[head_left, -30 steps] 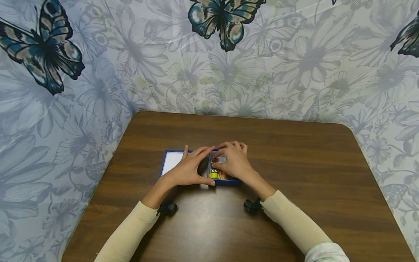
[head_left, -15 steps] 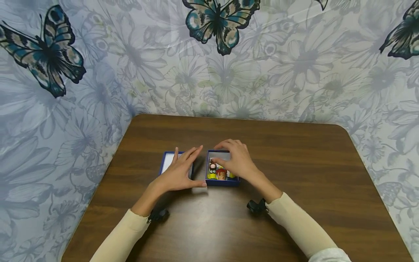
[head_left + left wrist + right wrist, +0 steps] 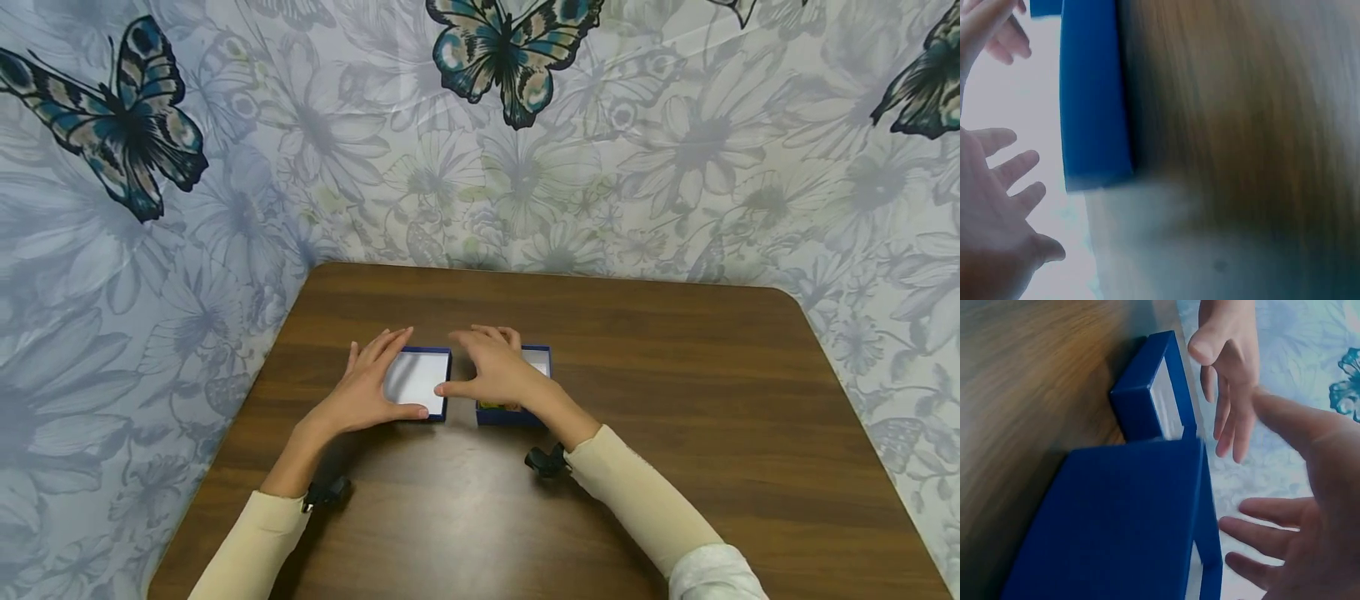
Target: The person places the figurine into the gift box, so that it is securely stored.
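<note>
My left hand (image 3: 369,385) lies spread and relaxed, fingers straight, over the left part of a shallow blue cardboard lid (image 3: 420,382), its thumb tip at the lid's near edge; the lid lies with its white inside facing up, square-cornered and smooth. My right hand (image 3: 491,373) hovers just to the right of it, fingers loose and outstretched, thumb pointing toward the lid, holding nothing, directly above the matching blue box (image 3: 525,392). That box sits just beside the lid with a narrow gap of bare wood between them; under my palm a bit of yellow shows inside it, too hidden to make out. From the right wrist view the box's outer wall (image 3: 1122,525) is a flat, matte deep blue with crisp edges. Both rest on the worktop (image 3: 675,400), a dark brown wood-grain surface with rounded far corners. Beyond it hangs a pale floral cloth (image 3: 675,150) printed with teal butterflies (image 3: 513,46).
</note>
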The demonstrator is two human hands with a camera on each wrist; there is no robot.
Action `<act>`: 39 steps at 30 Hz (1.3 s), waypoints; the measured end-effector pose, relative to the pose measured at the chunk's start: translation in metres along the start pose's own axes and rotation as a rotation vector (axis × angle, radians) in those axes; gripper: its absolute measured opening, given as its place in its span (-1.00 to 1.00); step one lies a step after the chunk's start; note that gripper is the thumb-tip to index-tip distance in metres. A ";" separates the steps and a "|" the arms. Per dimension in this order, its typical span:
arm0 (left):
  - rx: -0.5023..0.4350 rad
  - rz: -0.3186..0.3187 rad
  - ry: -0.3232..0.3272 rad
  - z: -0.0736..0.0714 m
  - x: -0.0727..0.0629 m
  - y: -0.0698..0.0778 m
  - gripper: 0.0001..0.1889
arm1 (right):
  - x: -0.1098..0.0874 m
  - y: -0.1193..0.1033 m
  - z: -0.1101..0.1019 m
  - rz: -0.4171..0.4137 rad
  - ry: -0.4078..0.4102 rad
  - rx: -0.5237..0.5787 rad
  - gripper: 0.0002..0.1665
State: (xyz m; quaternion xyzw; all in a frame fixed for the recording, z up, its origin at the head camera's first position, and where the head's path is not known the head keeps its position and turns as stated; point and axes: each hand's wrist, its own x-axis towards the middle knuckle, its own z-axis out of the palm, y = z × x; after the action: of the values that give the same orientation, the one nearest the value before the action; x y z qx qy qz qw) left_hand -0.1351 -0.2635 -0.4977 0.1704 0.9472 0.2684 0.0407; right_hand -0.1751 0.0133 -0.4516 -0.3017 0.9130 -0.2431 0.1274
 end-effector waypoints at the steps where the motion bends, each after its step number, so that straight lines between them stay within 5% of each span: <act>1: -0.013 -0.017 -0.009 -0.001 -0.001 -0.005 0.42 | 0.003 -0.002 0.002 0.003 -0.024 -0.033 0.14; 12: -0.100 -0.121 -0.134 -0.010 -0.009 -0.035 0.55 | 0.026 -0.022 0.020 0.082 -0.176 -0.338 0.63; 18: -0.066 -0.108 -0.137 -0.010 -0.009 -0.040 0.55 | 0.030 -0.028 0.025 0.082 -0.197 -0.430 0.62; 29: -0.018 -0.103 -0.114 -0.012 -0.004 -0.037 0.47 | 0.034 -0.023 0.021 0.065 -0.211 -0.389 0.54; 39: -0.026 -0.095 -0.083 -0.026 0.000 -0.028 0.44 | 0.030 -0.007 -0.005 -0.003 -0.161 -0.150 0.50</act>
State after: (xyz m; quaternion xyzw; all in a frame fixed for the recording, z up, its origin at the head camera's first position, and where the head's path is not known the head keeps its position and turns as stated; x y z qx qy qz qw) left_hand -0.1478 -0.2986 -0.4897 0.1357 0.9483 0.2709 0.0949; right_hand -0.1968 -0.0083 -0.4464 -0.3305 0.9150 -0.1492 0.1770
